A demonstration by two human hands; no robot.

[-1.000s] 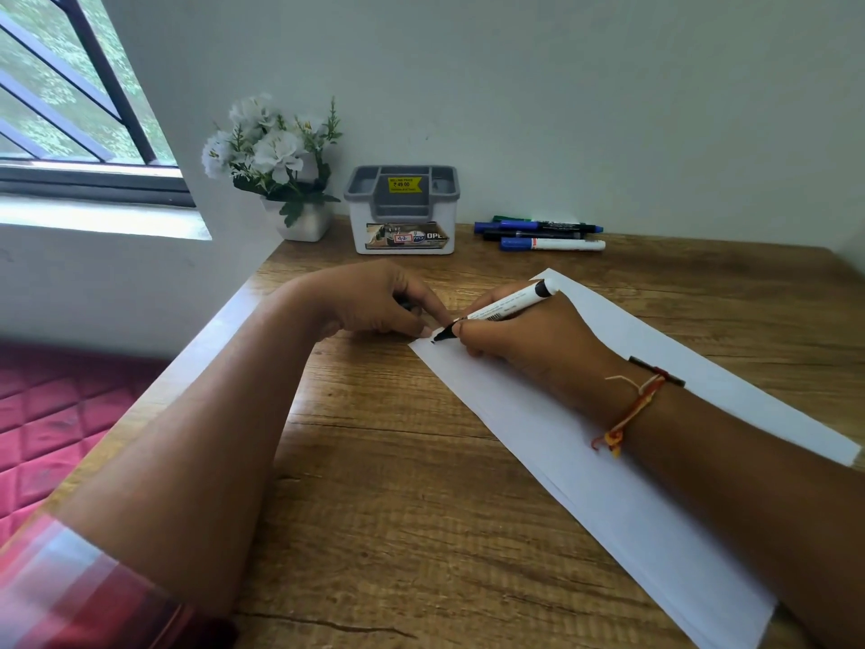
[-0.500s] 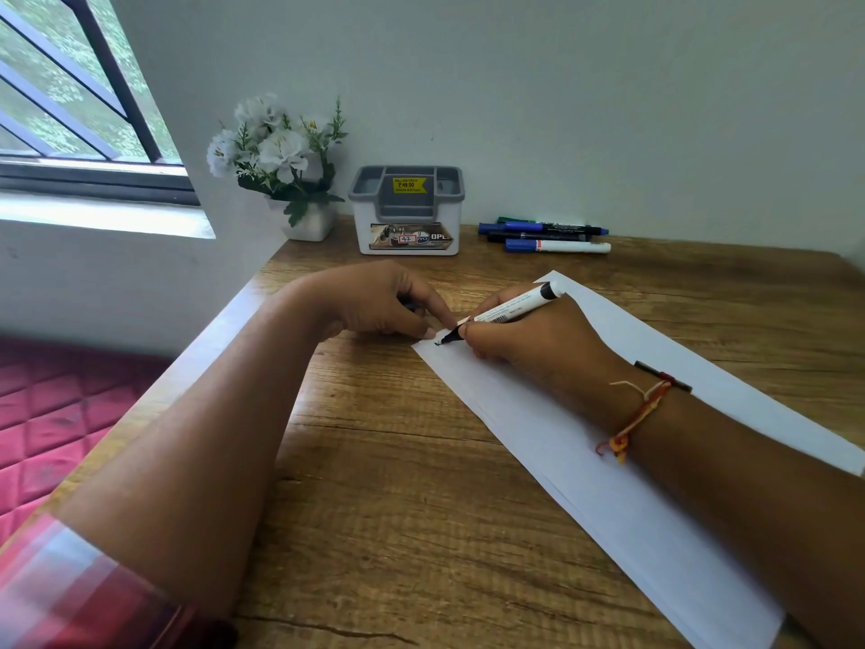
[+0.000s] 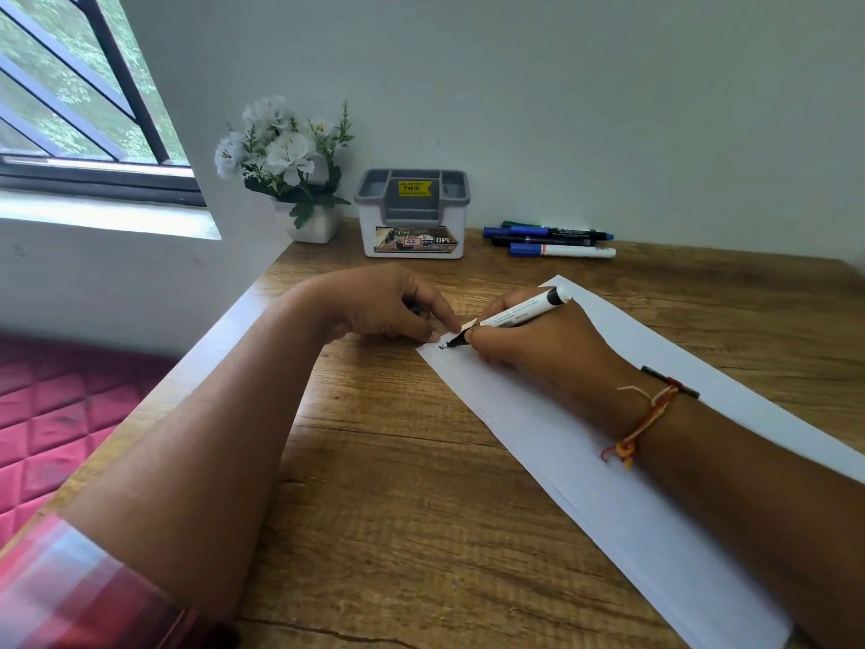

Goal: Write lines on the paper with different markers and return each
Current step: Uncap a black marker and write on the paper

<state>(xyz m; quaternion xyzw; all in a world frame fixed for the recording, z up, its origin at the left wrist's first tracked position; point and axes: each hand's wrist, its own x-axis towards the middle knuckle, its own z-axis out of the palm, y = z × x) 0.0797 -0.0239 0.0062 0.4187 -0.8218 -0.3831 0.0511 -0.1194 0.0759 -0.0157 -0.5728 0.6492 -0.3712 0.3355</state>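
The right hand grips a white-barrelled marker between thumb and curled fingers, its black tip down on the near-left corner of the paper. Half a second ago that corner was blank under the tip; now a short dark mark sits there, just left of the tip. That is the plain change, and the hand itself has hardly shifted.

The left hand lies where it was, fingers curled, one fingertip pressing the paper's corner edge beside the marker's tip. Something small and dark shows under those curled fingers, but it is too hidden to tell whether they hold it.

The paper lies slantwise on the wooden bench, the right forearm resting across it, with a red and yellow thread round the wrist.

At the back of the bench, unchanged, the spare markers lie side by side near the wall, to the right of a grey and white organiser box, with a pot of white flowers on the box's left
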